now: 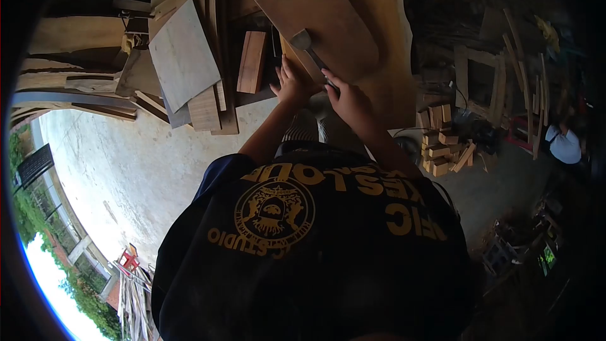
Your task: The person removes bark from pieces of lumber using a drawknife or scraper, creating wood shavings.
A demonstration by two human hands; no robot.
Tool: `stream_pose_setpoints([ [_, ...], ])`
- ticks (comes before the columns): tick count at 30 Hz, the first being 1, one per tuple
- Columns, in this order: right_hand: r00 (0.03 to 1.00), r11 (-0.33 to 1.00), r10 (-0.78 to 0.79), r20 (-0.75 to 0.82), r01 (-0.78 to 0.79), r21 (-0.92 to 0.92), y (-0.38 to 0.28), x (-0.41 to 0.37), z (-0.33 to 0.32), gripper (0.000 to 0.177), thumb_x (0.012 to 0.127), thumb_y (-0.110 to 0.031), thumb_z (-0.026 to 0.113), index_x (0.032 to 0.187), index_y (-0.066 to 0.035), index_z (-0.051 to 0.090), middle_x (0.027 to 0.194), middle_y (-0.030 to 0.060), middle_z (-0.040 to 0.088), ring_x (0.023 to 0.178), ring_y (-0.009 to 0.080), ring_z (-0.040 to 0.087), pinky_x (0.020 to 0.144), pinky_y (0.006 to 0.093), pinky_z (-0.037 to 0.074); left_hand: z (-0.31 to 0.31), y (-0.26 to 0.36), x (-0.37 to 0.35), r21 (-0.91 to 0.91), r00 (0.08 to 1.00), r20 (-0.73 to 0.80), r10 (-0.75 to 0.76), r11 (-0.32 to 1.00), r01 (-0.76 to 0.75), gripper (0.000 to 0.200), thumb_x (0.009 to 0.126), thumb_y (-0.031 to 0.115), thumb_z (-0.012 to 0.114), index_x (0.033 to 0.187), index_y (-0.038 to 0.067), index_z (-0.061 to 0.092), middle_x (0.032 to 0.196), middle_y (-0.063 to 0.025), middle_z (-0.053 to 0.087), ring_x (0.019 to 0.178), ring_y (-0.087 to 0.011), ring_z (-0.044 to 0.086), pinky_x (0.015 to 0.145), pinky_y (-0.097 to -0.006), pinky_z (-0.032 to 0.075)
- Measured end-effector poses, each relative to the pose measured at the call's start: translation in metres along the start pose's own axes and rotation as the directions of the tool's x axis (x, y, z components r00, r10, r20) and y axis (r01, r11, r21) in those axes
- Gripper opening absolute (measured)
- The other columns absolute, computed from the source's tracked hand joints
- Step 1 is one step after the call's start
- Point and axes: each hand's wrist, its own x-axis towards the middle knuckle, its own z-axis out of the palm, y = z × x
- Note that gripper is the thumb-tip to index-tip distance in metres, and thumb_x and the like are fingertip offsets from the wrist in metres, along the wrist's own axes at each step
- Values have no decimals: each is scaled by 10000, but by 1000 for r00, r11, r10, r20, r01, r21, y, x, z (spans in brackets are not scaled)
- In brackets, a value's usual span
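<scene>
My right hand (344,96) is closed around the dark handle of a hand tool with a broad grey head (302,40). The tool's head overlaps the large brown board with a rounded end (315,6). Beside it, my left hand (291,83) rests at the near left edge of this board, fingers stretched out and apart. A reddish wood block (252,62) lies to the left of my left hand. Under the brown board is a wide, light wooden slab (394,38) with a wavy edge.
A pale flat panel (183,57) and several boards are stacked at left. Cut wood blocks (442,142) are piled on the floor at right. Long strips (543,101) lean at far right, near a person in a white top (565,145). Concrete floor (126,170) extends at left.
</scene>
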Motion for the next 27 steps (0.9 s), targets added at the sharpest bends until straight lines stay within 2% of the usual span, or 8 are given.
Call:
stream_pose_setpoints([
  [4, 999, 999, -39, -20, 39, -11, -9, 22, 4, 385, 930, -282, 534, 1315, -266, 520, 979, 188, 668, 898, 380, 638, 741, 431, 530, 2, -3, 1, -71, 1000, -16, 20, 997, -21, 1449, 514, 609, 823, 1475, 145, -158, 1561, -152, 67, 1456, -296, 18, 1111, -613, 51],
  [8, 999, 999, -38, -28, 37, -34, 9, -24, 3, 401, 932, -306, 522, 1330, -262, 498, 874, 178, 674, 808, 365, 659, 697, 445, 530, -5, -1, -2, -34, 999, 25, 24, 999, -23, 1451, 510, 593, 834, 1477, 143, -150, 1559, -157, 64, 1456, -297, 9, 1107, -622, 41],
  [10, 998, 996, -66, -10, 66, 64, 20, -43, 2, 404, 939, -302, 510, 1339, -254, 491, 883, 182, 676, 821, 368, 660, 715, 439, 530, -2, -1, -1, -37, 1000, 10, 30, 999, -29, 1453, 507, 589, 837, 1477, 142, -149, 1558, -159, 64, 1456, -300, 10, 1105, -624, 40],
  [13, 999, 998, -50, -3, 50, 48, 15, -38, 6, 410, 939, -309, 506, 1346, -261, 485, 933, 188, 674, 860, 371, 656, 740, 449, 524, -1, -2, -3, -49, 1000, 3, 30, 998, -30, 1460, 499, 587, 842, 1478, 141, -145, 1557, -160, 65, 1455, -303, 13, 1102, -629, 38],
  [18, 999, 996, 31, 35, -28, -82, -45, 49, -10, 396, 918, -275, 537, 1312, -236, 522, 1057, 192, 650, 960, 388, 619, 807, 448, 514, -6, 6, -2, -137, 1000, 12, -20, 990, 21, 1474, 481, 583, 851, 1479, 139, -138, 1555, -157, 73, 1455, -305, 14, 1097, -637, 32],
  [21, 999, 997, -26, -34, 23, -69, -61, 92, -1, 392, 915, -291, 534, 1305, -251, 527, 1076, 189, 644, 978, 388, 612, 815, 443, 514, -6, 3, -3, -82, 1000, 25, -4, 997, 6, 1473, 477, 593, 844, 1479, 139, -135, 1554, -158, 76, 1455, -307, 16, 1096, -638, 32],
  [26, 1000, 997, -11, -16, 9, -80, -43, 56, 1, 396, 925, -290, 520, 1319, -250, 511, 1057, 171, 658, 966, 375, 630, 825, 452, 514, -6, 1, -3, -118, 1000, 18, 17, 993, -14, 1475, 465, 601, 842, 1484, 133, -117, 1558, -146, 68, 1454, -312, 19, 1089, -650, 46],
  [27, 999, 999, -37, -25, 37, -26, -33, 38, 0, 391, 923, -273, 529, 1311, -232, 520, 1062, 177, 656, 968, 376, 628, 826, 450, 512, -6, 1, -4, -131, 1000, 16, 15, 991, -13, 1475, 465, 601, 842, 1484, 133, -117, 1558, -146, 68, 1454, -312, 19, 1089, -650, 46],
])
